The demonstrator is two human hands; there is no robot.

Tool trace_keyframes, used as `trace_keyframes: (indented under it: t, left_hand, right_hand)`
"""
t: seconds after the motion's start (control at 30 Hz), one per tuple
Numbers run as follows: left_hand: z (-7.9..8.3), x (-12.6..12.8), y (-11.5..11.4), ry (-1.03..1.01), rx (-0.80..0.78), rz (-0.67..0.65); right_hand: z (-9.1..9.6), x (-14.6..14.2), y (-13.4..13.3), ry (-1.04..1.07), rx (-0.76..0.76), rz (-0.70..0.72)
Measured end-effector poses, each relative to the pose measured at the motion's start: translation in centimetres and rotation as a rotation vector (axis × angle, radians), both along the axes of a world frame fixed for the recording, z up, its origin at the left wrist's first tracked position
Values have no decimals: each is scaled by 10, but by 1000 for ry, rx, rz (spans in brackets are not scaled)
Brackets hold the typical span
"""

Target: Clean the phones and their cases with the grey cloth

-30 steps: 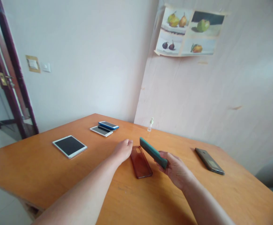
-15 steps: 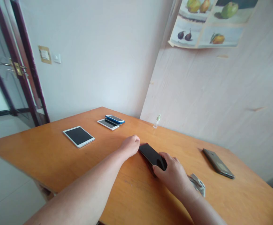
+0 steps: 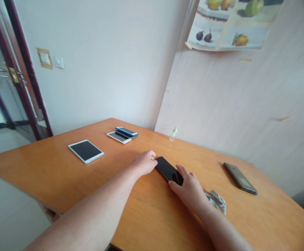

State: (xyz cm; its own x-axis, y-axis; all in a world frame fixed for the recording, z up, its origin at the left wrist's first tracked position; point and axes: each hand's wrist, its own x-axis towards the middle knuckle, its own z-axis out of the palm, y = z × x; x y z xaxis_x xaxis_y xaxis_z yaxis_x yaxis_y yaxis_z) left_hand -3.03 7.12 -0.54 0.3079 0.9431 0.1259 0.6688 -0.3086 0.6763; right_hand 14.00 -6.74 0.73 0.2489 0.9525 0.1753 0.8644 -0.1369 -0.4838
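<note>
A black tablet (image 3: 166, 169) with a dark glossy screen rests on the wooden table between both hands. My right hand (image 3: 187, 183) grips its near end, thumb along one long edge and fingers along the other. At the far left corner, my left hand (image 3: 146, 162) is closed, with thumb and curled fingers against the edge; its hold is partly hidden. A crumpled grey-white cloth (image 3: 217, 202) lies on the table beside my right wrist, partly covered by it.
On the orange-brown table (image 3: 141, 219) lie a white tablet (image 3: 86, 151) at left, a white device (image 3: 119, 137) and a blue-edged device (image 3: 126, 131) at the back. A small clear bottle (image 3: 173, 133) stands near the wall. A brown-grey device (image 3: 241, 178) lies at right.
The black tablet has gone from tilted, with a gap beneath it, to lying flatter on the table. My left thumb now touches its far corner. The view has shifted slightly.
</note>
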Motion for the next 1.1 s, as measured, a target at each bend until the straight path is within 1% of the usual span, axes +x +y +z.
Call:
trace_keyframes:
  t: [0.07, 0.17, 0.2, 0.27, 0.37, 0.47, 0.53, 0.67, 0.8, 1.1]
  left_hand:
    - [0, 0, -2, 20, 16, -23]
    - [1, -1, -3, 47, 38, -63]
    - [2, -1, -3, 54, 44, -74]
    - [2, -1, -2, 65, 58, -89]
    - [2, -1, -1, 80, 75, -100]
    - [3, -1, -1, 95, 87, -107]
    - [3, -2, -1, 103, 96, -108]
    - [3, -1, -1, 117, 112, -99]
    - [3, -1, -2, 131, 118, -91]
    - [2, 0, -2, 144, 128, -74]
  right_hand:
    - [-3, 5, 3, 42, -2, 23]
    - [-6, 20, 8, 201, 19, 72]
    - [-6, 26, 9, 256, 31, 69]
    - [-4, 38, 10, 312, 43, 17]
    - [-1, 53, 10, 291, -18, -39]
    - [-3, 60, 10, 264, -107, 8]
    - [-7, 63, 11, 245, -133, 29]
    - [-15, 64, 15, 245, -127, 18]
    - [-19, 64, 16, 208, -105, 5]
    - [-14, 63, 17, 159, -95, 9]
